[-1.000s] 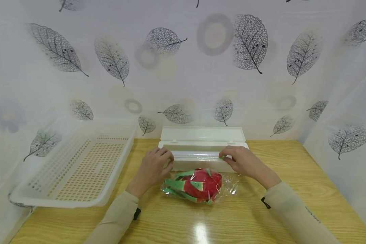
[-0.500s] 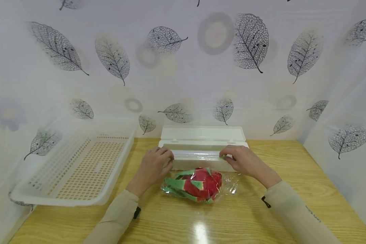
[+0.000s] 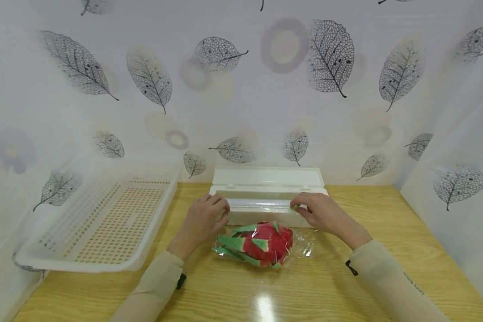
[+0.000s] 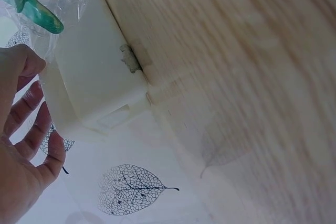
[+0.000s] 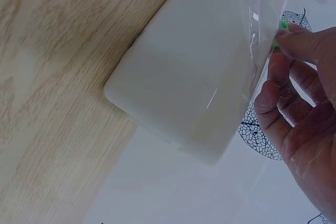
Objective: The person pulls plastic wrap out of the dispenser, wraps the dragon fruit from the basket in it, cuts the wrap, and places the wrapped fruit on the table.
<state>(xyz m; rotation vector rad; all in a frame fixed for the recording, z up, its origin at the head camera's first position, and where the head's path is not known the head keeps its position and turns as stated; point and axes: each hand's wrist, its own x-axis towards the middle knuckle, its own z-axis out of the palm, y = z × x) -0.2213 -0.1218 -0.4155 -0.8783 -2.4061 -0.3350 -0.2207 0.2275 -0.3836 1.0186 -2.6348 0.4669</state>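
Observation:
A long white cling film box lies with its lid raised, a roll of cling film inside. At the box's left end my left hand pinches the front edge, its thumb over the film there, as the left wrist view shows. My right hand pinches a small green slide cutter at the right end of that edge. Clear film drapes down the box's front wall in the right wrist view. Directly in front of the box rests a red and green dragon fruit covered in clear film.
To the left stands a white perforated plastic basket. The wooden table carries everything. A pale leaf-printed sheet hangs behind the box and along both sides.
Both hands stay at the box edge, and the box and dragon fruit keep their places. Only a slight shift of the head view shows.

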